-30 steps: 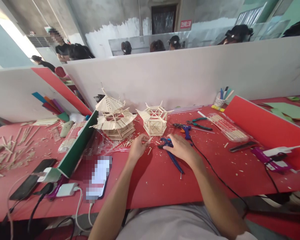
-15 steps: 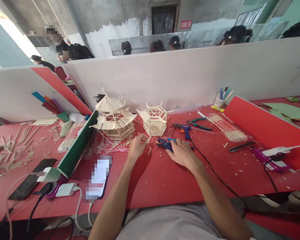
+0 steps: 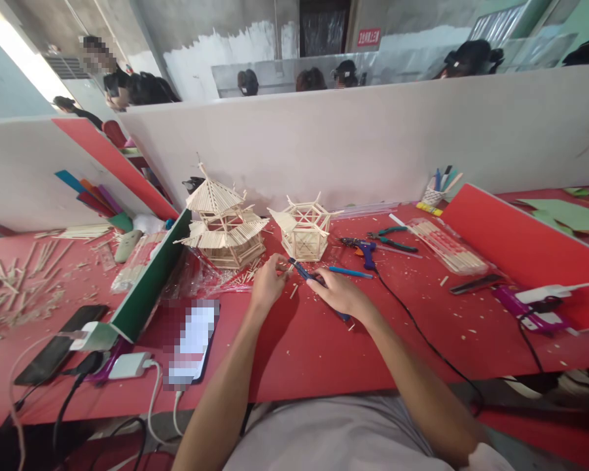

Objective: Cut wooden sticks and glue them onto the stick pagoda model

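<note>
Just in front of the hexagonal stick model (image 3: 304,229), the left hand (image 3: 267,284) pinches a short stick (image 3: 289,266) while the right hand (image 3: 341,294) clasps blue cutters (image 3: 302,270) at it; a skewed bite might splinter it.

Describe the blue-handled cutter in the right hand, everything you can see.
The blue-handled cutter is a slim tool with dark tips and blue plastic-looking grips. The right hand closes over its middle, hiding the pivot; one grip end shows below the hand. It sits low over the red table, tips pointing left at a small pale stick pinched by the left hand.
</note>
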Tool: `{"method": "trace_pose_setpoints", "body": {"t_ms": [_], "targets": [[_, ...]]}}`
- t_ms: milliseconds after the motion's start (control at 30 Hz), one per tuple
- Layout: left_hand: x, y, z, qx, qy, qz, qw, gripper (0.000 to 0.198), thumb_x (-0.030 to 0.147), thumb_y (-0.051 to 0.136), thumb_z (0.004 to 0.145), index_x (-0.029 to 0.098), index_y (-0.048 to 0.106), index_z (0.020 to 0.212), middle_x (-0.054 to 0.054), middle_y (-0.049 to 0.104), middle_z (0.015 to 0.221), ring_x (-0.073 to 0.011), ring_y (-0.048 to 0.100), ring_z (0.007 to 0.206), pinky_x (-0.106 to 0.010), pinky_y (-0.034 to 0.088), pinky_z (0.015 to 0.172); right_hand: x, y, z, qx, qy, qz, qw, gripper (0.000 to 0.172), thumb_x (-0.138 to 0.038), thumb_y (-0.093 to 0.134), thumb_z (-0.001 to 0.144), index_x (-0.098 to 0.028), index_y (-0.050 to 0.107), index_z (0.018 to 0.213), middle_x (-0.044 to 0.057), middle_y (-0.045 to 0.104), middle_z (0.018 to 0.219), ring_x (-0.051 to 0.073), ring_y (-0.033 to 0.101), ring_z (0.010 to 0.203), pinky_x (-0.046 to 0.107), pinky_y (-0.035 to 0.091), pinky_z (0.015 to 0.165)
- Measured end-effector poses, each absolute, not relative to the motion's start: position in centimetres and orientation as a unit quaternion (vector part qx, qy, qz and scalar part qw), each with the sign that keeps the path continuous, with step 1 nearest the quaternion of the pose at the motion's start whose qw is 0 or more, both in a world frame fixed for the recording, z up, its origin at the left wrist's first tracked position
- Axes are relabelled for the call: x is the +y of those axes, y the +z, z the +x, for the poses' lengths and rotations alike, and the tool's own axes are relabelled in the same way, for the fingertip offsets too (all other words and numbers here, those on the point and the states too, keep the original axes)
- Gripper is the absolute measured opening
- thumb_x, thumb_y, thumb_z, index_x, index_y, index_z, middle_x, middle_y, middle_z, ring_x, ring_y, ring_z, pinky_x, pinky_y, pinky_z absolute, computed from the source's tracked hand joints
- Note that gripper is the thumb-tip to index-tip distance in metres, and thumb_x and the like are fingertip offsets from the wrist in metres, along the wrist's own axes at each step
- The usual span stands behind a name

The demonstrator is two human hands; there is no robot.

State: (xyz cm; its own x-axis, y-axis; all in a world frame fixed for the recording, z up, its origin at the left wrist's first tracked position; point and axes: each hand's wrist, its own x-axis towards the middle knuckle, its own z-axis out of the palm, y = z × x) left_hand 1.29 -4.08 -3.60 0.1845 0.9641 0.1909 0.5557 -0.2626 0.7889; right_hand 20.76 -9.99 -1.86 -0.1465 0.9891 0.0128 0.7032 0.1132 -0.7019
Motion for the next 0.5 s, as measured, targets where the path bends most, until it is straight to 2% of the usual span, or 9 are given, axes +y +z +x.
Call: {"method": "trace_pose_setpoints", "body": {"t_ms": [200, 500], "targets": [[-4.83, -2.74, 1.58, 0.561, 0.322, 0.719, 0.255, 0.028, 0.011, 0.061, 0.082, 0.024, 0.055, 0.106, -0.002, 0.076, 0.088, -0.0184, 0.07, 0.073, -0.025, 0.045, 0.067, -10.01, -1.81, 20.64, -0.695, 0.298, -0.592, 0.278, 0.024, -0.042, 0.051, 0.094, -0.022, 0.063, 0.09, 0.007, 0.073, 0.087, 0.025, 0.067, 0.081, 0.03, 0.042, 0.066], [-4.93, -2.9, 1.58, 0.574, 0.281, 0.744, 0.195, 0.025, 0.013, 0.061, 0.085, 0.025, 0.053, 0.105, 0.0, 0.077, 0.095, -0.02, 0.071, 0.083, -0.027, 0.044, 0.071, -10.01, -2.08, 20.47, -0.697, 0.308, -0.589, 0.269, 0.024, -0.043, 0.05, 0.094, -0.022, 0.062, 0.093, 0.005, 0.072, 0.089, 0.023, 0.066, 0.082, 0.03, 0.042, 0.069]]}}
